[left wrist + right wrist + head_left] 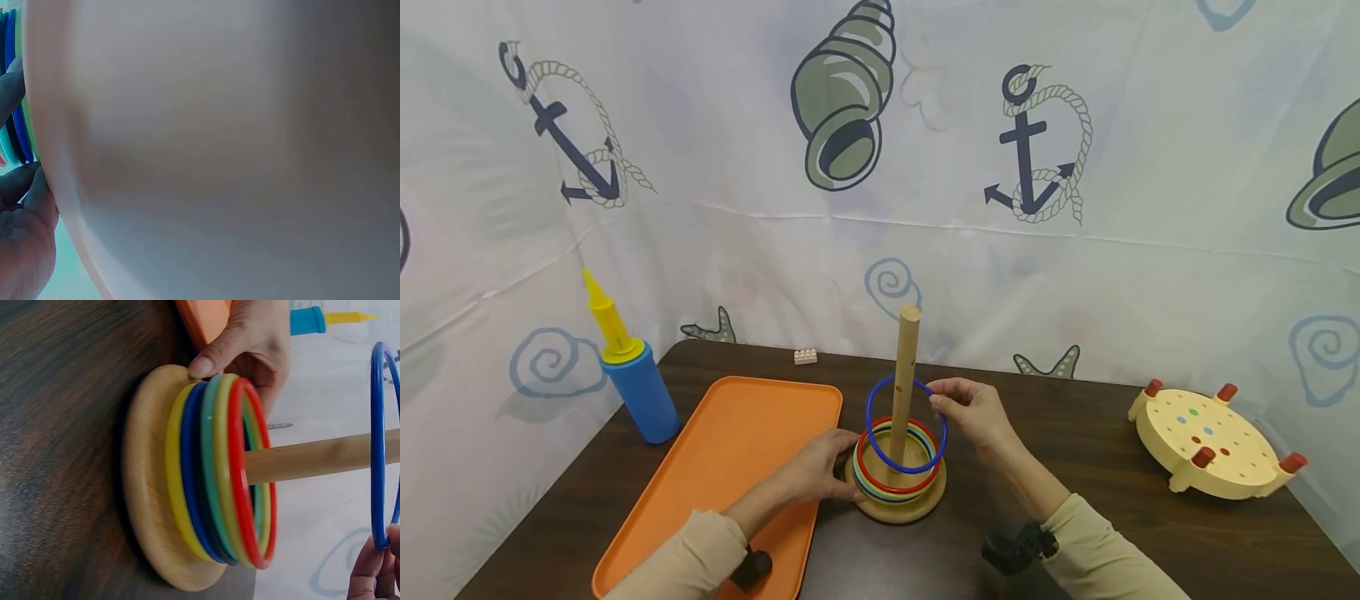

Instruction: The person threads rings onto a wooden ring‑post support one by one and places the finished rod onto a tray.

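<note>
A wooden ring stand (906, 392), a round base with an upright peg, stands on the table. Red, yellow, green and blue rings lie stacked round its peg, with the red ring (236, 475) on top. Between thumb and fingers, my right hand (973, 412) pinches a blue ring (377, 450). That ring encircles the peg, tilted, above the stack. My left hand (816, 467) holds the left side of the stand, its thumb at the base's edge beside the rings. In the left wrist view, a blurred pale surface (206, 125) hides most of the scene.
An orange tray (760, 408) lies left, under my left forearm. Beyond it stands a blue and yellow hand pump (640, 392). A small pale toy brick (805, 357) sits at the table's back edge. To the right is a cream pegboard with red-tipped legs (1210, 446).
</note>
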{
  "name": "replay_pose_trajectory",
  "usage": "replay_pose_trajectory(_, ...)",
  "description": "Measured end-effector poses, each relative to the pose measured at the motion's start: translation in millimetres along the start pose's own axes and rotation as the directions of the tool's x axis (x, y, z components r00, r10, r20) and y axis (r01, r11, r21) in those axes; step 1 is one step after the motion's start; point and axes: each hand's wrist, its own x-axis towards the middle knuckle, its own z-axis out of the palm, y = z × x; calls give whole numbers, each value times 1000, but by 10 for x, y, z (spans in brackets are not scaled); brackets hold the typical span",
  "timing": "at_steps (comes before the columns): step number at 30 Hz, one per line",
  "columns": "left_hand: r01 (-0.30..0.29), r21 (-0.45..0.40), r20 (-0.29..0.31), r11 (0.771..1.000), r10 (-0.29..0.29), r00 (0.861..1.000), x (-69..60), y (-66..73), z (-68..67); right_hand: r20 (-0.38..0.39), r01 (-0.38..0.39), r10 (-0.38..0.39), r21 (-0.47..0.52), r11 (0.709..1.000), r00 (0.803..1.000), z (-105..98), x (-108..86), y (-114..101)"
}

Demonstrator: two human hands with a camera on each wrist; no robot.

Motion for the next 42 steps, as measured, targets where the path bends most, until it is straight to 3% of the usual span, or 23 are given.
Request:
replay_pose_trajectory(14,23,12,10,1000,-23,1000,-20,23,2,45,-27,29,-63,998,999,88,40,193)
replay_pose_trajectory(42,-14,41,-4,999,14,1000,-1,15,-1,-7,-60,60,-194,979,998,136,122,327)
